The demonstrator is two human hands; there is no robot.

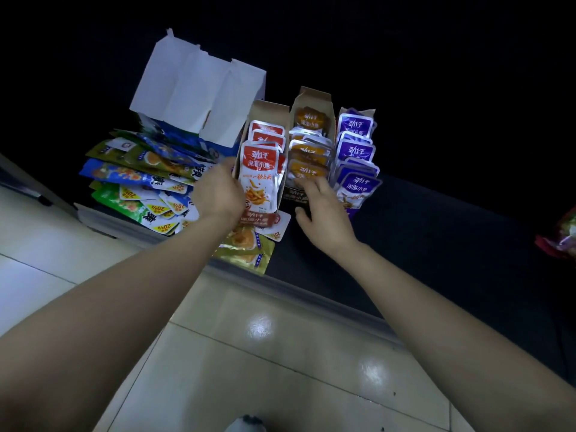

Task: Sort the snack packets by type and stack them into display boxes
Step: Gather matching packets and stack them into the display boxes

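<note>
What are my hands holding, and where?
Left hand grips the red box by its left side; right hand holds nothing, fingers resting on orange packets.

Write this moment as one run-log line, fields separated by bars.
left hand grips red packets | right hand open, touching orange packets | purple packets boxed | mixed pile unsorted

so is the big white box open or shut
Open: the white box has its lid flaps standing up, unfolded.
</note>
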